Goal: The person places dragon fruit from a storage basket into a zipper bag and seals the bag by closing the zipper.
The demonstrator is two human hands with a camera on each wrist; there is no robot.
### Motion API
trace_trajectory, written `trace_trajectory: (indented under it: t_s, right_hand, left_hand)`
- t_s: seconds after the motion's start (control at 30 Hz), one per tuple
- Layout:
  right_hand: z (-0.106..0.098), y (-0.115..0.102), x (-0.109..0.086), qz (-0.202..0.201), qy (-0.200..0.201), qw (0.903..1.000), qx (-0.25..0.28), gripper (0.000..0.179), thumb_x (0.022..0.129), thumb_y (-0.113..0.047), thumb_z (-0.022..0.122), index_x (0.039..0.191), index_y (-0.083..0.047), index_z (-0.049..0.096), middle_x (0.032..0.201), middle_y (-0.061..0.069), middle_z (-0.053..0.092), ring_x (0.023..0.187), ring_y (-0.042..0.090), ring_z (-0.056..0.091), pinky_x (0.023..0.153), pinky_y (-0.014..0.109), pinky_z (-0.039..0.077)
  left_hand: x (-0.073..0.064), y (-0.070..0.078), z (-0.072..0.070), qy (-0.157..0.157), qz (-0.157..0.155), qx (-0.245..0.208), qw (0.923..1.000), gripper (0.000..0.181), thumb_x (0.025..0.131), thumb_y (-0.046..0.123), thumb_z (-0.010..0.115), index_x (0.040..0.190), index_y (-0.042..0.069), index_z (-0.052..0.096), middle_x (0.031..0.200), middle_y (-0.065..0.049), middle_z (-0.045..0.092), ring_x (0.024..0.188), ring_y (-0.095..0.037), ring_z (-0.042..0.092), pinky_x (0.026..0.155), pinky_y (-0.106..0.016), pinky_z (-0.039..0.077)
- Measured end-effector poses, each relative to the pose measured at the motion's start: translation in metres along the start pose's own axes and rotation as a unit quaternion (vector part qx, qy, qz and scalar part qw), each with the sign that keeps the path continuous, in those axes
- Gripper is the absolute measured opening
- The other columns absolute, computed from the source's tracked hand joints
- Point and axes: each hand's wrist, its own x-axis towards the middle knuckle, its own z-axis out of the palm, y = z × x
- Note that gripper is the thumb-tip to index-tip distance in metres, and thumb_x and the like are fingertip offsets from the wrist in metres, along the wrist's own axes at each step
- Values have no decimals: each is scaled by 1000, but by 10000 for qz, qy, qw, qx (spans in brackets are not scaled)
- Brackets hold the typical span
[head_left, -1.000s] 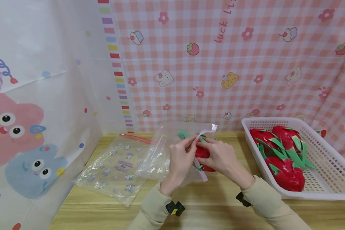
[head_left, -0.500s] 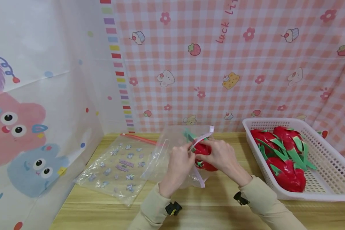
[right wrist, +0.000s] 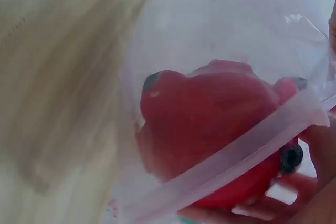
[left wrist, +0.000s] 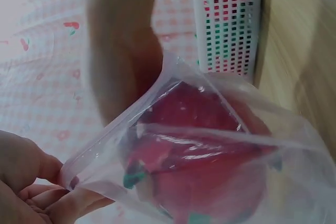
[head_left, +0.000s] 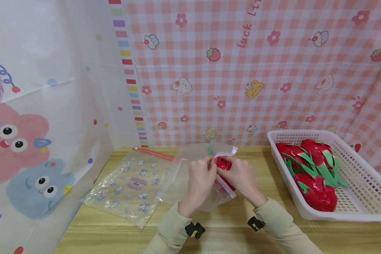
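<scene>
My left hand (head_left: 199, 181) pinches the opening edge of a clear zip bag (head_left: 184, 180) with a pale lilac strip. Close by on the right, my right hand (head_left: 241, 178) holds a red toy dragon fruit (head_left: 223, 163) with green leaf tips at the bag's mouth. Through the film in the left wrist view, the dragon fruit (left wrist: 199, 145) looks largely covered by the bag. From the right wrist, the strip crosses the fruit's lower side (right wrist: 210, 119), and fingers (right wrist: 262, 208) curl under it. The right hand partly hides the fruit in the head view.
A printed clear bag with a red zip strip (head_left: 136, 183) lies flat on the wooden table (head_left: 222, 236) at left, partly under the held bag. At right stands a white perforated basket (head_left: 365, 208) holding several dragon fruits (head_left: 315, 190). A checked cloth (head_left: 228, 81) hangs behind.
The bag's strip has come down and over the dragon fruit, so less of the fruit shows. My right hand has shifted slightly left, closer to my left hand.
</scene>
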Motion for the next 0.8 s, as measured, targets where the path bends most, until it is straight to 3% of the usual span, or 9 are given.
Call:
trace_trajectory:
  t_s: [0.1,0.17,0.23,0.3,0.37,0.5,0.6,0.7,0.8]
  right_hand:
    - [3,6,0,-145,-134,9992,343,42,88,-30,66,125,-9,63,70,12,64,49,9,40,47,21,37]
    - [4,11,0,-429,-107,9976,536,38,90,-20,64,125,-5,62,79,19,67,52,13,49,50,23,44]
    - [4,18,-1,-730,130,9955,597,31,88,-7,64,118,0,65,95,23,70,64,22,64,61,30,55]
    - [5,27,-3,-904,502,9934,501,25,83,2,66,108,6,66,110,26,67,83,32,68,71,39,57]
    - [6,36,-4,-773,799,9937,166,24,79,2,70,102,8,64,102,26,66,91,38,65,75,45,56]
    - [9,53,-6,-97,686,9972,-298,25,81,-11,71,98,6,65,94,23,67,77,31,62,63,41,50]
    - [11,60,-4,184,412,9988,-174,19,87,-16,66,91,2,72,80,16,71,60,19,58,54,32,44]
    - [12,58,0,91,496,9987,27,17,87,-16,66,85,-2,76,69,10,71,52,11,50,50,26,38]
    - [5,47,6,-360,997,9942,183,16,85,-14,68,85,0,76,70,14,72,53,15,60,50,24,43]
  left_hand:
    - [3,-2,0,91,-148,-151,9997,20,90,4,56,95,-6,72,80,-16,73,51,-4,47,42,-11,34]
    - [5,-4,0,180,-270,-219,9992,20,91,5,56,96,-6,72,79,-17,73,49,-3,45,41,-10,31]
    - [6,-7,-2,321,-409,-254,9983,20,92,5,56,95,-6,72,73,-15,72,48,-2,42,40,-10,29]
    - [7,-8,-5,468,-505,-310,9971,20,92,6,57,95,-6,73,68,-14,70,46,-4,38,39,-12,25]
    - [9,-9,-8,569,-534,-327,9964,20,91,6,57,95,-6,72,68,-14,70,46,-4,38,39,-11,24]
    - [8,-11,-12,438,-679,-291,9963,20,91,7,58,99,-5,72,67,-14,69,45,-4,38,39,-12,23]
    - [6,-12,-13,332,-764,-198,9963,21,92,8,57,101,-4,72,63,-12,66,43,-5,36,38,-12,22]
    - [7,-13,-15,529,-580,40,9969,20,92,7,56,97,-3,73,57,-9,62,42,-3,32,38,-12,21]
    - [12,-12,-25,851,-308,214,9957,20,91,4,55,87,-5,72,51,-9,57,40,-1,30,37,-12,20]
